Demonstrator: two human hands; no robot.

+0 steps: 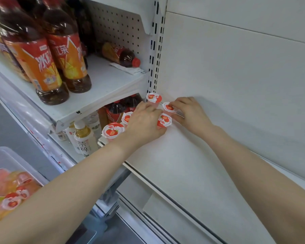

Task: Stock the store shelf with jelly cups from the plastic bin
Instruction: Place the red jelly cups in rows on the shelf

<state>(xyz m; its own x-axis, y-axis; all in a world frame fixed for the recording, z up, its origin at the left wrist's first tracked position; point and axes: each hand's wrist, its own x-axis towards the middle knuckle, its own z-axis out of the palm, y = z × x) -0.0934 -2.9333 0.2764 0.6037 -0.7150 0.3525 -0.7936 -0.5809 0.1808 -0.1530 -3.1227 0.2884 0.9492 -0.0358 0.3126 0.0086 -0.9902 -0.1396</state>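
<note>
In the head view, five strawberry jelly cups (153, 98) stand in a cluster on the white shelf (183, 164), at the foot of the slotted upright (155, 67). The left hand (144, 124) curls around one cup in front of the upright. The right hand (188, 111) pinches another, just right of the upright. More cups lie in the clear plastic bin (9, 155), far below and left of the upright. The cups look light, small and thin-walled, with smooth sides and a glossy peel-off lid. I judge it best to take them gently by the side wall, because the lid may dent.

Jelly cups (153, 98) on shelf (183, 164); plastic bin (5, 155) lower left.
</note>
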